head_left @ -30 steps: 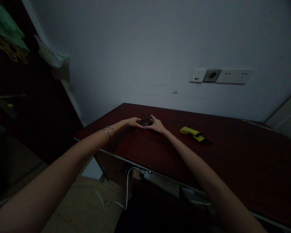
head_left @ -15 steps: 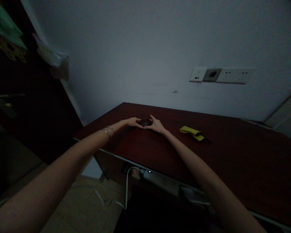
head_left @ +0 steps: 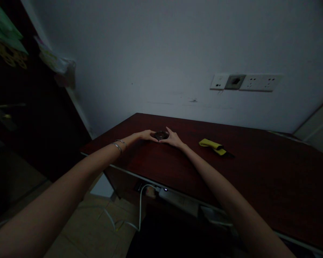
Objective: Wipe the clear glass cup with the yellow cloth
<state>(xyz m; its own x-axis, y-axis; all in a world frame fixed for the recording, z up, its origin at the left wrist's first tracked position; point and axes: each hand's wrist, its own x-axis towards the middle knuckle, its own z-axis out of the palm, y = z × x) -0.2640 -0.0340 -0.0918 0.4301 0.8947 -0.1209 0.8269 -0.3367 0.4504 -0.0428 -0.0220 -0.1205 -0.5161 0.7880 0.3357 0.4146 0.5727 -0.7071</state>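
1. Nearest, two bare forearms are stretched toward the desk. Silvery banding is worn at the left wrist; whether one bracelet or two is shown cannot be told.
2. Below the desk's front edge, one white cable is seen hanging, its upper end led into the open space underneath.
3. Farther out on the desk, one dark round object is enclosed between the left hand and the right hand. The fingers of each are curved and partly spread, set around its left and right sides; how firmly it is gripped cannot be told.
4. Hardly anything is changed over the last second: the framing is shifted slightly, while both hands and the object are kept at the same spot. A steady hold is suggested by this, rather than a lift or a slide.
5. To the right, well apart from both hands, one yellow cloth item is left untouched.
6. Beyond the desk, one row of socket plates is mounted on the wall: white at both ends, with one grey plate between.
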